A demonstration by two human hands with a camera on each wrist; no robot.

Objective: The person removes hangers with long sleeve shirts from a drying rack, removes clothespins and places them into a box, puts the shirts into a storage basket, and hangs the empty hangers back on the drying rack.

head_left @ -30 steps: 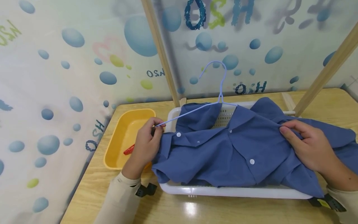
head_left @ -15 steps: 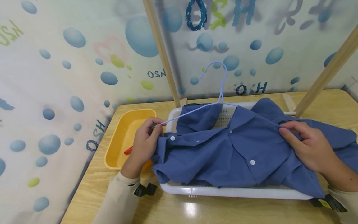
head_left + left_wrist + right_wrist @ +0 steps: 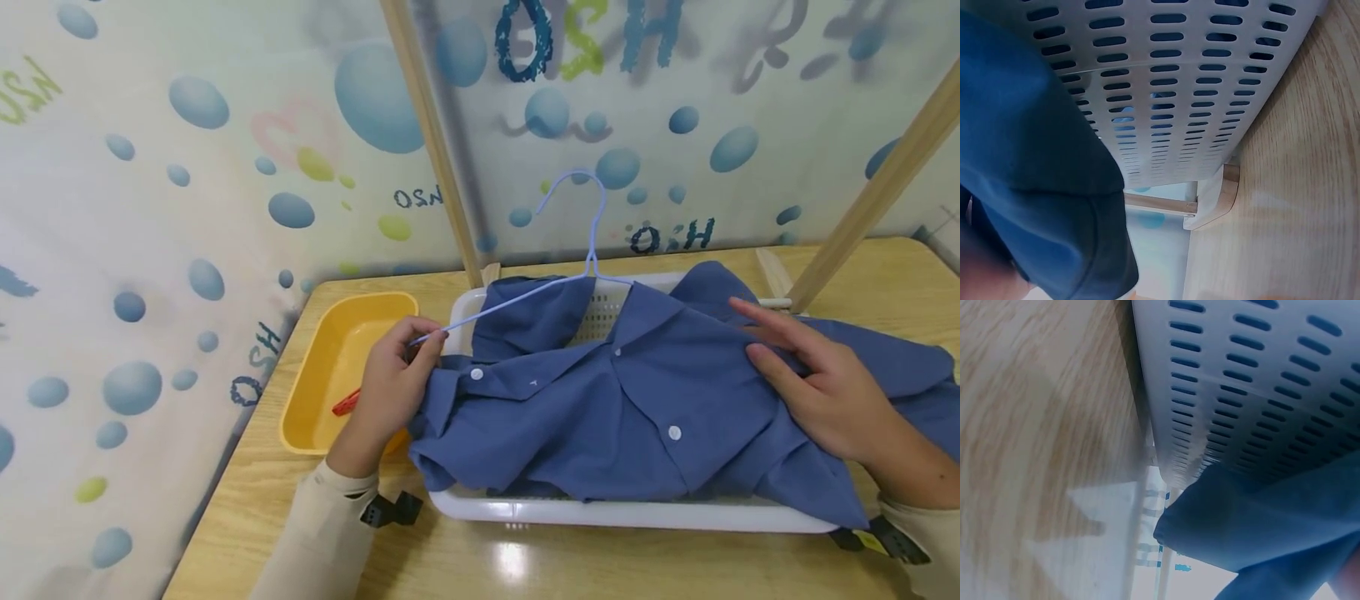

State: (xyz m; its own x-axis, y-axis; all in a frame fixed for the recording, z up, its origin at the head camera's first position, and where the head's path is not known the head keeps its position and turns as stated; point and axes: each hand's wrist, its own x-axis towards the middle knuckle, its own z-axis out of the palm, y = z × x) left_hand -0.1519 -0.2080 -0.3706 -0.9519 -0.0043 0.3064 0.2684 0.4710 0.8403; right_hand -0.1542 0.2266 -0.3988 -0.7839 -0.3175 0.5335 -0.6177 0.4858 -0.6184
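Note:
A blue button-up shirt (image 3: 555, 433) lies spread over a white basket (image 3: 637, 514). A thin light-blue wire clothes hanger (image 3: 517, 298) stands behind the shirt front, hook upward, its right arm going under the collar. At the hanger's left end my left hand (image 3: 393, 371) pinches the wire between thumb and fingers, beside the shirt's edge. My right hand (image 3: 832, 387) rests on the right shoulder of the shirt, index finger straight and thumb apart from it. In the left wrist view a fold of shirt (image 3: 1041, 156) hangs before the basket wall; the right wrist view shows another fold (image 3: 1254, 519).
Left of the basket stands a yellow tray (image 3: 318, 367) with a red clip (image 3: 346, 402) in it. Two wooden posts (image 3: 435, 142) rise behind the basket from the wooden table (image 3: 240, 517). A patterned sheet (image 3: 225, 167) covers the back and left side.
My right index finger has straightened and lifted off the shirt, away from the thumb. The hanger's hook has dipped slightly. My left hand keeps its hold on the wire.

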